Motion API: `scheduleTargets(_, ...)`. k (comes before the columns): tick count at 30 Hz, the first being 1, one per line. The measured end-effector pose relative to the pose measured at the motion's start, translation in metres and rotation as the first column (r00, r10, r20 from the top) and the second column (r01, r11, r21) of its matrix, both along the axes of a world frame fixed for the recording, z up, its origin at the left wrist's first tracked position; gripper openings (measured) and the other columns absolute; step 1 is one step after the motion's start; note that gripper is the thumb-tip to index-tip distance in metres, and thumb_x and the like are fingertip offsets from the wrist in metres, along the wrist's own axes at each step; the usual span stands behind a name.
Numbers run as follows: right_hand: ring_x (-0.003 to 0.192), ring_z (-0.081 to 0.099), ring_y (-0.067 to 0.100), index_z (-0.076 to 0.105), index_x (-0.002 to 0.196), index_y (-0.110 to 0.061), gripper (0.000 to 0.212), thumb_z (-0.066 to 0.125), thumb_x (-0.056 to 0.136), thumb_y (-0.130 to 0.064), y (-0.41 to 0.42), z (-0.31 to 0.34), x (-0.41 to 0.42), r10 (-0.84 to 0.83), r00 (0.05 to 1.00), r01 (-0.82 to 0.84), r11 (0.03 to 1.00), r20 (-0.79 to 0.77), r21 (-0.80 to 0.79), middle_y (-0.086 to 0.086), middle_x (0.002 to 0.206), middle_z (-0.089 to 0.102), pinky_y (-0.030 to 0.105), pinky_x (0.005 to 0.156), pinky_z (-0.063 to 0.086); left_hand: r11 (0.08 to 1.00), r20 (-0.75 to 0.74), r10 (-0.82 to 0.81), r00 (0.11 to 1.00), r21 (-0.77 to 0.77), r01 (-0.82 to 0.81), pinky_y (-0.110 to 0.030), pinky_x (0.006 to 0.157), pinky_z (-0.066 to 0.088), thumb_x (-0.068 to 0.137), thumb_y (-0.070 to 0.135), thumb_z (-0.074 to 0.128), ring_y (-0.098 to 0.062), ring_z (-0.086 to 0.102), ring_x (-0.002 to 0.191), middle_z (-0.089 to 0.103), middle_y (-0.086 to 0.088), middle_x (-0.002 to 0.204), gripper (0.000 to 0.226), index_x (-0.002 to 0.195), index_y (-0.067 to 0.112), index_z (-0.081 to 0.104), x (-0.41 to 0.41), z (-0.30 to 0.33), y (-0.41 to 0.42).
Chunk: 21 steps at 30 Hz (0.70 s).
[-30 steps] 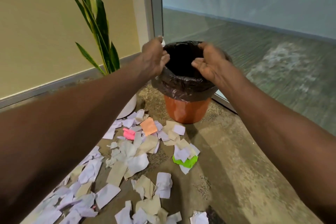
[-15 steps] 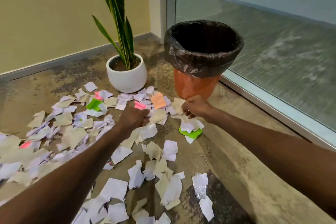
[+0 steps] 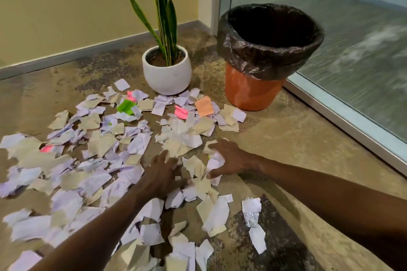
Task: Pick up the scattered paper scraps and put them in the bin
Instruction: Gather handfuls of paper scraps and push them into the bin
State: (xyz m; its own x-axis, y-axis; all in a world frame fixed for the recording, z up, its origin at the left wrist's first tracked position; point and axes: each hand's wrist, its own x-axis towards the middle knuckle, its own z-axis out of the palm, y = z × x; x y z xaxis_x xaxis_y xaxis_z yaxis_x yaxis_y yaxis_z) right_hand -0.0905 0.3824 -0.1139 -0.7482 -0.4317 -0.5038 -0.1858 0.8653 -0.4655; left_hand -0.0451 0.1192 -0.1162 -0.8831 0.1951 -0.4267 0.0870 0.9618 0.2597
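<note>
While torn paper scraps point(image 3: 97, 174) litter the floor point(image 3: 286, 138) nearest me, my left hand point(image 3: 161, 175) lies spread flat on them and my right hand point(image 3: 231, 158) curls around a crumpled white clump. Beyond stand a white plant pot point(image 3: 167, 72) and the black-lined orange bin point(image 3: 253, 92).

floor point(image 3: 286, 138): mottled concrete | on it: paper scraps point(image 3: 99, 149) scattered, white plant pot point(image 3: 166, 72), orange bin point(image 3: 251, 92)

Potted plant point(image 3: 166, 68) beside glass wall point(image 3: 352, 28)
</note>
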Motion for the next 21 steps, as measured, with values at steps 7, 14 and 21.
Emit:
scheduleTargets(7,0.151,0.000,0.034,0.009,0.156,-0.035,0.125,0.082,0.060,-0.067,-0.024,0.011,0.041,0.400,0.910,-0.384,0.912,-0.108,0.144,-0.001,0.166,-0.006,0.055,0.118,0.024,0.945,-0.091,-0.311,0.946,0.072,0.318,-0.033,0.113,0.031,0.057,0.096,0.049,-0.019,0.028,0.139,0.025,0.002,0.155,0.115,0.146,0.025,0.034,0.033,0.004,-0.009)
scheduleTargets(14,0.149,-0.017,0.042,-0.018,0.151,-0.046,0.147,0.085,0.049,-0.072,-0.029,0.009,0.042,0.353,0.935,-0.334,0.905,-0.028,0.262,0.006,0.161,-0.031,0.066,0.116,0.014,0.947,-0.018,-0.293,0.956,-0.144,0.288,-0.053,0.118,-0.003,0.031,0.104,0.049,-0.038,-0.023,0.145,-0.033,-0.014,0.155,0.152,0.142,0.043,-0.034,0.043,-0.010,-0.018)
scheduleTargets(21,0.145,0.012,0.043,0.002,0.155,-0.043,0.124,0.083,0.063,-0.062,-0.040,-0.008,0.060,0.425,0.881,-0.358,0.887,-0.209,0.292,0.013,0.164,-0.003,0.055,0.105,0.038,0.970,-0.046,-0.233,0.971,-0.086,0.229,-0.050,0.114,0.027,0.061,0.087,0.057,-0.037,0.012,0.145,0.005,-0.011,0.162,0.111,0.152,0.044,0.009,0.037,-0.006,0.002)
